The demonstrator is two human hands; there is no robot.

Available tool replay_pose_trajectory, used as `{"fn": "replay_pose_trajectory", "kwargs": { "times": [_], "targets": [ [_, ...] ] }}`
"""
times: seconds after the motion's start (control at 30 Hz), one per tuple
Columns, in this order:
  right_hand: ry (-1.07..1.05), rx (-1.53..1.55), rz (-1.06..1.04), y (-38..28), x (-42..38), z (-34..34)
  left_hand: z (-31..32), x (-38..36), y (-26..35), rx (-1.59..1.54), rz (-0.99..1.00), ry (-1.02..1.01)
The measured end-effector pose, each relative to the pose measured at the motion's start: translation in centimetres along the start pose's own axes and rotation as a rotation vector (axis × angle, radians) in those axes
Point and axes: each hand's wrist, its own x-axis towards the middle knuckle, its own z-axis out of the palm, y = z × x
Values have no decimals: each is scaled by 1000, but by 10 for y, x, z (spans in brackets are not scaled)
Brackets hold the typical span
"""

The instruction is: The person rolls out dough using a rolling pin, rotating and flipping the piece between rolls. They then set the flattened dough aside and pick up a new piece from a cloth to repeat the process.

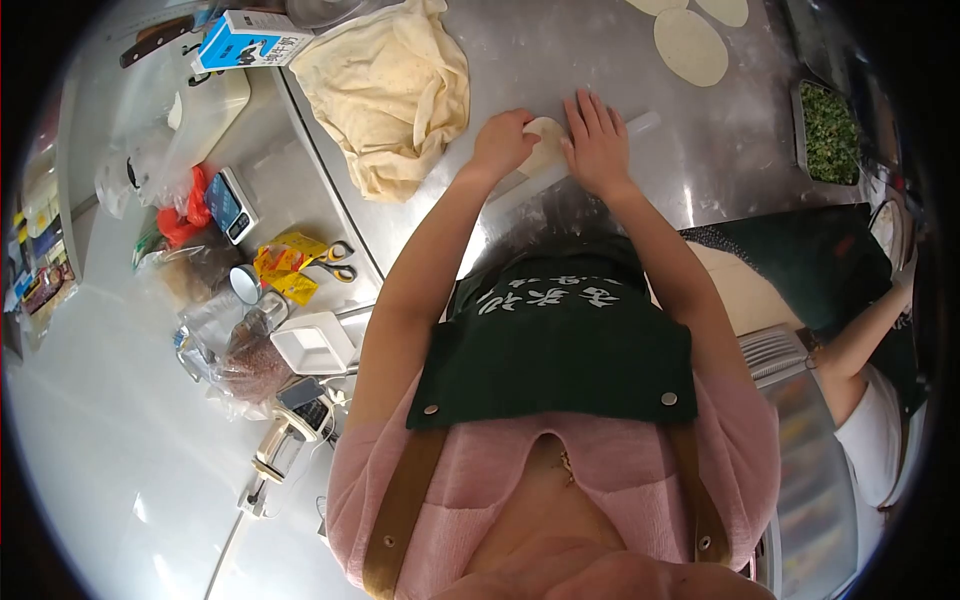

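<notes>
A small pale sheet of dough [545, 146] lies on the steel worktop between my two hands. My left hand [503, 147] is closed at the dough's left edge, its fingers curled and thumb against it. With fingers stretched out, my right hand [598, 148] rests open over a whitish rolling pin [642, 123], which runs slantwise under the palm and along the dough's near side. Several flat dough rounds [691, 48] lie at the far right. A cream cloth [385, 95] is heaped left of my left hand.
A milk carton [250, 42] and a knife [157, 42] are at the far left. Scissors [338, 262], a digital scale [231, 206] and a white tray [313, 343] sit lower left. A tray of chopped greens [828, 133] stands right, above another person's arm [860, 335].
</notes>
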Motion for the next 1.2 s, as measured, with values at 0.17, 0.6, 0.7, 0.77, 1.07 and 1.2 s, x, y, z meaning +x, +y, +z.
{"fn": "replay_pose_trajectory", "kwargs": {
  "times": [0.17, 0.6, 0.7, 0.77, 1.07, 1.2],
  "targets": [
    [-127, 93, -179, 22, -36, -18, -2, -4, 9, 82, -10, -28],
    [-168, 156, -322, 30, -79, -46, -2, -3, -7, -103, -8, -33],
    [-159, 172, -301, 31, -92, -44, -3, -6, -6, -114, -22, -42],
    [-172, 175, -299, 31, -95, -46, -3, -7, -5, -123, -47, -41],
    [-168, 205, -284, 30, -96, -43, -7, -13, 7, -62, -88, -41],
    [-171, 209, -282, 30, -95, -43, -20, -23, 24, -130, -127, -93]
  ]
}}
